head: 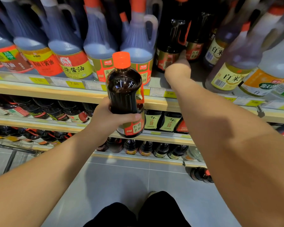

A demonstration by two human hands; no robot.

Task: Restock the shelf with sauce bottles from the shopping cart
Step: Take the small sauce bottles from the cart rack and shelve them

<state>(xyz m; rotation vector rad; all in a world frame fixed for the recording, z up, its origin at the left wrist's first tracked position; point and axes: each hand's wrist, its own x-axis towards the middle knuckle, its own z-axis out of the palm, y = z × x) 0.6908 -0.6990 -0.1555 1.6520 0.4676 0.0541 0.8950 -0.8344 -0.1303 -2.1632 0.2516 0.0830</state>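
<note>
supermarket sauce aisle: a full dark sauce bottle (pixel 125 95), probably heavy, rigid and slick, is upright just before the shelf edge (pixel 56 94). the left hand (pixel 105 118) grips its waist, thumb across the front. the right hand (pixel 181 63) reaches among shelved dark bottles (pixel 169 46), with its fingers hidden.

A yellow shelf tag (pixel 74 83) reads 7.90, the held bottle (pixel 136 128) says 红烧老抽, a jug (pixel 75 69) 烧酱油, a pale bottle (pixel 226 77) 白米.
</note>
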